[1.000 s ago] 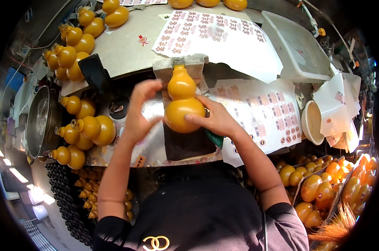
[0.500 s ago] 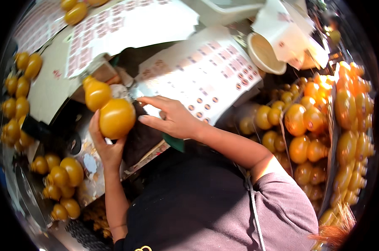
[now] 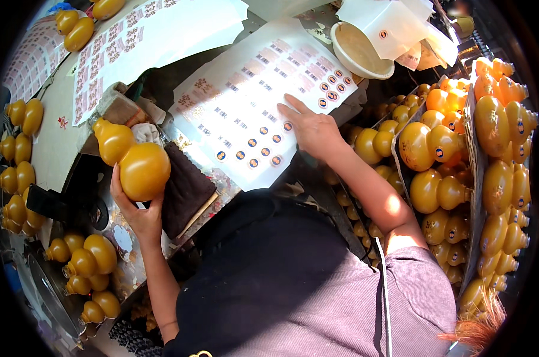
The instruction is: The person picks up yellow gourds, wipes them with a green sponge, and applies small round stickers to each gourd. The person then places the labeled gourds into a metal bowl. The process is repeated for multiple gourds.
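Note:
A glossy yellow gourd-shaped bottle (image 3: 143, 171) rests in my left hand (image 3: 137, 215), whose fingers and thumb grip its larger bulb from below. It tilts with its narrow neck toward the upper left. My right hand (image 3: 316, 132) lies over a white sticker sheet (image 3: 189, 128), index and middle fingers stretched out and slightly apart. Its fingertips are near the round dark-blue and orange stickers (image 3: 276, 138). Whether they touch the sheet I cannot tell. Rows of small reddish stickers fill the sheet's upper part.
A dark folded cloth (image 3: 188, 193) lies beside the bottle. More sticker sheets (image 3: 156, 41) spread at the far left. A cream bowl (image 3: 364, 56) stands at the far right. Gourd bottles crowd cardboard-divided rows (image 3: 430, 190) on the right; several more (image 3: 94, 256) stand at left.
My right hand has moved away from the bottle, to the right and over the round stickers. My left hand still holds the bottle, now slightly lower and further left in view.

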{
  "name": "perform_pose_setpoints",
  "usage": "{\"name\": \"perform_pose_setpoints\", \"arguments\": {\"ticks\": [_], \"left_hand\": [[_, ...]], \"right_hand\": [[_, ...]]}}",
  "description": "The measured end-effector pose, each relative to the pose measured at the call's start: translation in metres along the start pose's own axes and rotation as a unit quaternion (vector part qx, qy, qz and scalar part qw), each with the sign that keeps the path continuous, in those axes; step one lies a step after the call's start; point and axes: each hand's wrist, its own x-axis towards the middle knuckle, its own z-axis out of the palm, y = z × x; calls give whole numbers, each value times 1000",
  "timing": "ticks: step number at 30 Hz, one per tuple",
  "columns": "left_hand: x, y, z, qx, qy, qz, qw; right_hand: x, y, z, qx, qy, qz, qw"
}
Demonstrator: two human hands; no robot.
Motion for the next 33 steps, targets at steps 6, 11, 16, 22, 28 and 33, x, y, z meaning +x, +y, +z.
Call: {"name": "perform_pose_setpoints", "arguments": {"ticks": [6, 11, 16, 22, 28, 33], "left_hand": [[-2, 1, 1, -11, 6, -8, 1000], [-2, 3, 2, -16, -1, -9, 1000], [0, 5, 1, -9, -2, 2, 1000], [-3, -16, -3, 5, 2, 23, 1000], [2, -10, -7, -27, -29, 1, 999], [-3, -6, 1, -104, 1, -43, 994]], "right_hand": [[-43, 22, 7, 27, 72, 60, 995], [-41, 34, 48, 422, 236, 325, 812], [-17, 16, 51, 524, 171, 408, 728], [-41, 30, 50, 538, 169, 336, 755], [-54, 31, 24, 587, 106, 439, 672], [-31, 29, 63, 579, 141, 361, 717]]}}
